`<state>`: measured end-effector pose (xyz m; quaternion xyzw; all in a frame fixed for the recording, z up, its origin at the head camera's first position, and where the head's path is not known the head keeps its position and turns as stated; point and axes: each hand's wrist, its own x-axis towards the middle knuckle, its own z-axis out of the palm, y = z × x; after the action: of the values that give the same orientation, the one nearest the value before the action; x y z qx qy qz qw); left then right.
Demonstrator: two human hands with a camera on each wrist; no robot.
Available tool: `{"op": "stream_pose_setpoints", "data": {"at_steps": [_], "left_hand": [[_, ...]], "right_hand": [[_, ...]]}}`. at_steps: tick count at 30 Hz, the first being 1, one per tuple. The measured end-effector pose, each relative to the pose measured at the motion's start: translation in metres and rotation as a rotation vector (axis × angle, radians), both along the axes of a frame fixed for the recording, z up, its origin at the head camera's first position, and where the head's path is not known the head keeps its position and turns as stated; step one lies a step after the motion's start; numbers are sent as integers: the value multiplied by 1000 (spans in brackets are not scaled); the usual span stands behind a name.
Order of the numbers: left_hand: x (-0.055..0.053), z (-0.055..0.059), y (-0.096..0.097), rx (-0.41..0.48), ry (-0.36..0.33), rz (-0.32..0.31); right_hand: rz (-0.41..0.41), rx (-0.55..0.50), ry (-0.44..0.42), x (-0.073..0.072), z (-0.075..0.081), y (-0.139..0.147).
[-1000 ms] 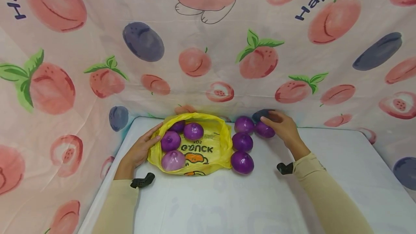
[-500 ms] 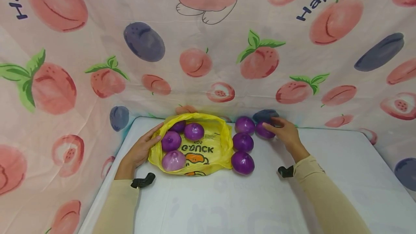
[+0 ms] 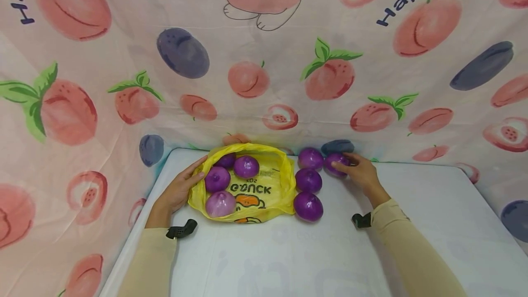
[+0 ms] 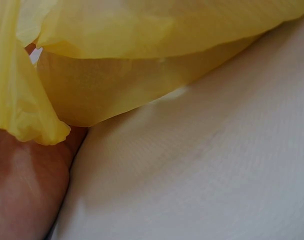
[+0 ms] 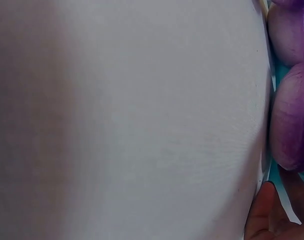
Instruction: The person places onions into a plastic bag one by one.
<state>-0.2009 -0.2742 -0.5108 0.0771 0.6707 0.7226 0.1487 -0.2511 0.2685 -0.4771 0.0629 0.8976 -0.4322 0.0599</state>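
Observation:
A yellow plastic bag with duck print lies with its mouth spread wide, several purple onions inside along its left side. At the bag's left rim, my left hand holds the plastic between thumb and fingers; in the left wrist view a yellow flap hangs over the palm. To the bag's right, more onions stand in a column. My right hand grips the rearmost right onion, thumb in front and fingers behind. In the right wrist view the thumb and a finger show just under an onion.
A white-covered table carries everything. Close behind the onions rises a pink fruit-print cloth, which also runs down the left side. Dark wrist cameras sit by the sleeves.
My right hand has drawn slightly down and closed its thumb and fingers around the rear onion, which stays in place. The left hand and bag have not visibly moved.

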Motion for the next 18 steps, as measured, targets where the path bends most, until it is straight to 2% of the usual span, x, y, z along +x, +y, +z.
{"op": "stream_pose_setpoints", "data": {"at_steps": [9,18], "left_hand": [[0,0,0,-3,-4,3],[-1,-2,0,5,-2,1]], "right_hand": [[20,32,2,-1,-3,0],[10,41,-16,4,4,-3]]}}
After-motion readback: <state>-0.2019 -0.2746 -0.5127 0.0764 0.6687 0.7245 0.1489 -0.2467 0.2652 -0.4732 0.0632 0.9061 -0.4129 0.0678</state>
